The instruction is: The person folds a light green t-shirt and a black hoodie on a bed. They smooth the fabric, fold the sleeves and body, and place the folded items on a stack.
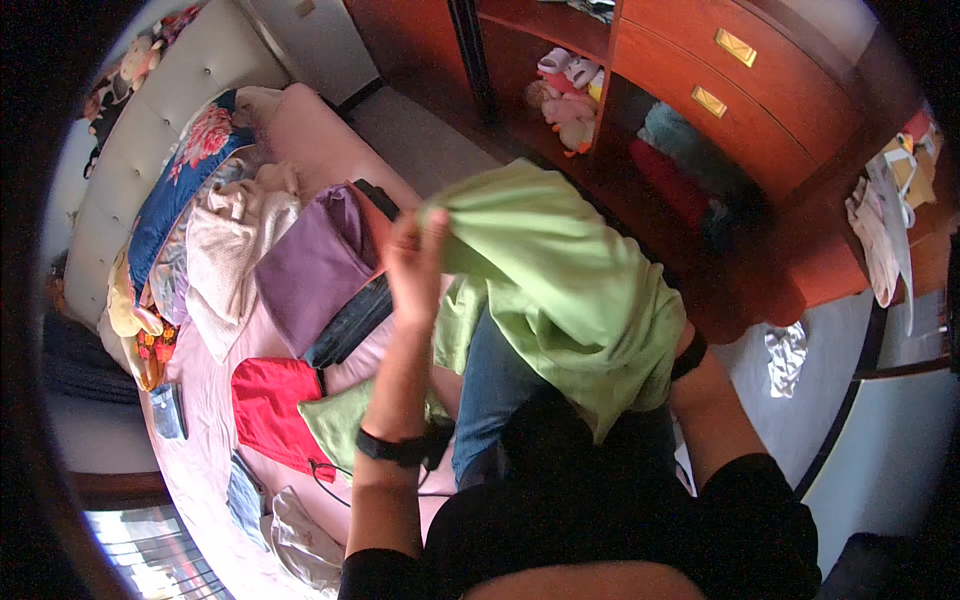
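A light green cloth garment point(555, 247) spreads in loose folds above my lap. My left hand point(417, 262) pinches its upper left edge between thumb and fingers. On the right, the cloth covers nearly all of my right hand point(684, 339); its grip is hidden and only the wrist side shows. Left of my legs, another green cloth point(341, 420) lies on the bed, partly behind my left forearm. It touches a folded red garment point(274, 405). A folded purple garment point(319, 270) rests over dark blue denim point(351, 322) just beyond.
The pink-sheeted bed point(202, 405) also holds a cream knitted cloth point(221, 262), a blue floral pillow point(184, 195) and small denim pieces point(247, 491). A reddish wooden cabinet point(750, 97) stands ahead, with plush toys point(570, 112) on a shelf. Crumpled silvery material point(786, 358) lies on the floor at right.
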A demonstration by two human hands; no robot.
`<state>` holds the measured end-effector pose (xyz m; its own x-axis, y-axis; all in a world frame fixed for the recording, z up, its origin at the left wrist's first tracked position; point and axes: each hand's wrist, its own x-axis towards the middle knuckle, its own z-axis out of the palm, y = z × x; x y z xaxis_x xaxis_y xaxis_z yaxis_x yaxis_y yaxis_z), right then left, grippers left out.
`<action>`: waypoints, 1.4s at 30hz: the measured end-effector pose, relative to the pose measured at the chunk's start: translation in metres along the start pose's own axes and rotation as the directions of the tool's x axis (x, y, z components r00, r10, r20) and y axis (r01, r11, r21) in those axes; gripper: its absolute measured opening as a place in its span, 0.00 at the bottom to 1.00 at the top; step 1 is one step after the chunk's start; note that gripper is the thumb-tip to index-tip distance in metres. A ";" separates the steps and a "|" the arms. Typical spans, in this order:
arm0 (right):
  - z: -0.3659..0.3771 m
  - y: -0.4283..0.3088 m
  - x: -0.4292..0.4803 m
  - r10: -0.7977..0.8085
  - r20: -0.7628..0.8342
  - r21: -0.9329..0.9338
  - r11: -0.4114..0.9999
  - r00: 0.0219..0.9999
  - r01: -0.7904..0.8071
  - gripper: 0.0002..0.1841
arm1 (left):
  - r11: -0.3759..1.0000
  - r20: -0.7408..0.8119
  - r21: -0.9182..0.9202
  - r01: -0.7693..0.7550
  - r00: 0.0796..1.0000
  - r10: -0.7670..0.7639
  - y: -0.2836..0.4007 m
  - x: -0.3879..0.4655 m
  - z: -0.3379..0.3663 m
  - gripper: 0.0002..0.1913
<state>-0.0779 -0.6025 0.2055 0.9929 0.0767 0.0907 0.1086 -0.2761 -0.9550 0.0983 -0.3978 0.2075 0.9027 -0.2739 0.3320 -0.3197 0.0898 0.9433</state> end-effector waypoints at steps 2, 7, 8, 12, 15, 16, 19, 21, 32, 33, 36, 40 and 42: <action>0.001 0.006 0.002 0.044 0.065 -0.089 0.995 0.997 -0.038 0.22 | 0.994 -0.219 -0.103 -0.022 0.976 -0.001 -0.014 0.028 -0.028 0.08; -0.027 0.033 -0.004 0.335 0.304 -0.433 0.882 0.892 -0.184 0.22 | 0.947 -0.461 0.307 0.094 0.885 0.061 -0.056 0.069 -0.135 0.11; -0.041 0.041 -0.011 0.419 0.333 -0.502 0.837 0.845 -0.218 0.21 | 0.958 -0.462 0.279 0.062 0.883 0.077 -0.066 0.072 -0.149 0.11; -0.118 0.068 -0.064 0.704 0.316 -0.693 0.629 0.636 -0.352 0.21 | 0.963 -0.469 0.260 0.074 0.881 0.059 -0.089 0.076 -0.184 0.09; -0.183 0.077 -0.120 0.815 0.194 -0.755 0.480 0.546 -0.448 0.21 | 0.969 -0.454 0.227 0.096 0.891 0.019 -0.095 0.081 -0.184 0.08; -0.202 0.077 -0.138 0.830 0.146 -0.761 0.441 0.538 -0.476 0.20 | 0.970 -0.391 0.235 0.068 0.920 0.030 -0.095 0.084 -0.181 0.08; -0.247 0.073 -0.189 0.801 -0.012 -0.698 0.422 0.598 -0.579 0.20 | 0.935 -0.310 0.355 0.017 0.945 0.101 -0.095 0.102 -0.173 0.09; -0.268 0.069 -0.220 0.694 -0.116 -0.584 0.531 0.711 -0.614 0.20 | 0.949 -0.343 0.312 0.035 0.936 0.079 -0.097 0.114 -0.169 0.09; -0.272 0.023 -0.295 0.469 -0.696 0.633 0.758 0.545 0.157 0.14 | 0.838 -0.423 0.529 0.133 0.898 0.124 -0.102 0.151 -0.161 0.24; -0.262 0.015 -0.280 0.441 -0.742 0.585 0.794 0.506 0.166 0.14 | 0.787 -0.340 0.616 0.001 0.902 0.265 -0.101 0.149 -0.144 0.24; -0.224 -0.015 -0.220 0.362 -0.800 0.491 0.854 0.478 0.175 0.13 | 0.633 -0.011 0.678 -0.374 0.856 0.517 -0.083 0.108 -0.078 0.16; -0.194 -0.063 -0.148 0.130 -0.646 0.462 0.851 0.752 0.249 0.13 | 0.927 0.525 0.334 -0.174 0.850 -0.030 -0.049 -0.034 0.023 0.10; -0.189 -0.083 -0.132 0.058 -0.686 0.482 0.783 0.725 0.393 0.12 | 0.863 0.704 0.456 -0.217 0.682 -0.201 -0.035 -0.096 0.054 0.18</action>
<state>-0.2090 -0.7707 0.3265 0.7593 -0.6177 0.2044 0.4524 0.2754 -0.8482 0.0070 -0.4266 0.1418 0.4768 -0.8784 0.0324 -0.6033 -0.3002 0.7389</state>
